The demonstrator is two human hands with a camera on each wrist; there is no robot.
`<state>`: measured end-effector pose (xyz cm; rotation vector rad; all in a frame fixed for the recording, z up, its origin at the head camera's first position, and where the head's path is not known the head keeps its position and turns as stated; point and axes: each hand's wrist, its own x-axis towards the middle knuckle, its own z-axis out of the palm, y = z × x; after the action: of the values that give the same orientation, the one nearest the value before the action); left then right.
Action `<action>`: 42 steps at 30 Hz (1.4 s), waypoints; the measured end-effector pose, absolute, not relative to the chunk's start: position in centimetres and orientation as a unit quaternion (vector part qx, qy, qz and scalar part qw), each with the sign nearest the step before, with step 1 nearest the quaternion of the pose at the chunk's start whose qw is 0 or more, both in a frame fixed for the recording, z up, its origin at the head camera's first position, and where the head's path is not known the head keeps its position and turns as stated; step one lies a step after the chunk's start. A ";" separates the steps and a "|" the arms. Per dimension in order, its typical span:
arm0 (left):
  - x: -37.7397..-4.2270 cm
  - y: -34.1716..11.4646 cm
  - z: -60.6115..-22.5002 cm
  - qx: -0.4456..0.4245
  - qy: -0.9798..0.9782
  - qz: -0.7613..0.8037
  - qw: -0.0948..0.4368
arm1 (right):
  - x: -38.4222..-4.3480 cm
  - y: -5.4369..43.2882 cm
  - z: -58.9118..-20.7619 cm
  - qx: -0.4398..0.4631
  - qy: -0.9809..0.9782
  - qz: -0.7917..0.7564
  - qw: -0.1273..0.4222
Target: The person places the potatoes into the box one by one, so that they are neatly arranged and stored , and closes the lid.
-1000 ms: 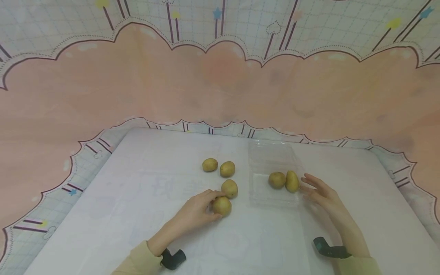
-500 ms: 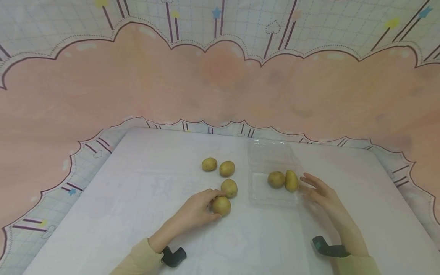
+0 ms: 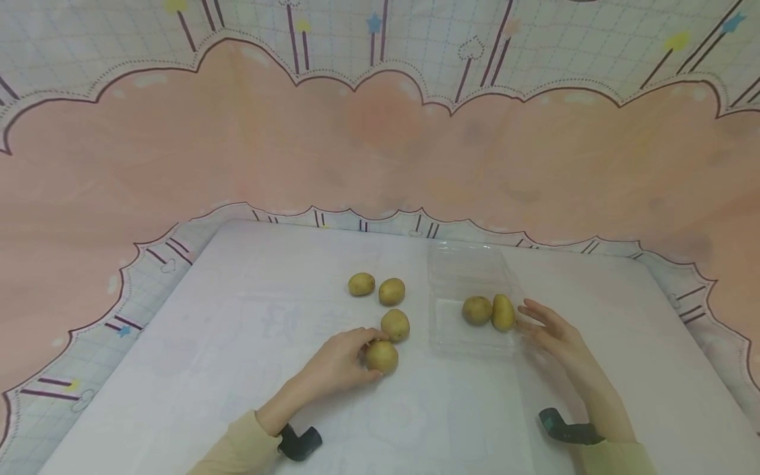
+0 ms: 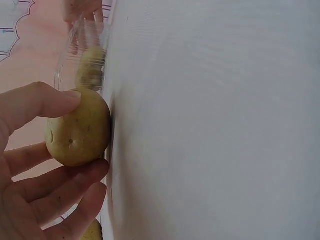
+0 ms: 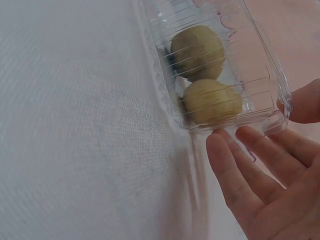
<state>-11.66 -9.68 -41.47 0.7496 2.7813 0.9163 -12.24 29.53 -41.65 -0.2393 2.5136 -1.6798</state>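
Note:
In the head view my left hand (image 3: 338, 361) grips the nearest loose potato (image 3: 382, 357) at the table's middle. The left wrist view shows my thumb on one side of this potato (image 4: 79, 131) and my fingers curled against the other. Just beyond it lies another potato (image 3: 395, 325), close to my fingertips. To the right, a clear plastic box (image 3: 442, 333) contains two potatoes, one round (image 3: 477, 310) and one longer (image 3: 503, 313). My right hand (image 3: 558, 336) is at the box's right side, fingers extended along the wall; the thumb meets the rim (image 5: 285, 95) in the right wrist view.
Two more potatoes (image 3: 361, 284) (image 3: 392, 291) lie side by side farther back on the white table (image 3: 237, 330). The box's clear lid (image 3: 466, 264) is folded back behind it. A patterned cloth (image 3: 380, 152) hangs beyond the table's far edge.

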 end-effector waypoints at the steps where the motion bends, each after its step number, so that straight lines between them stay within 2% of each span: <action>1: -11.6 -9.7 -41.5 0.248 0.918 0.304 0.060 | -12.2 29.5 -41.7 -0.078 0.828 -0.552 0.055; 14: -11.2 -9.7 -41.5 0.247 0.913 0.316 0.069 | -12.2 29.7 -41.8 -0.090 0.821 -0.561 0.049; 42: -11.0 -8.6 -40.3 0.261 0.909 0.322 0.048 | -12.1 29.4 -41.5 -0.076 0.827 -0.554 0.058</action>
<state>-11.04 -8.55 -40.27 0.7951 2.7718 0.9809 -12.14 29.41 -41.48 -0.2294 2.5067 -1.6777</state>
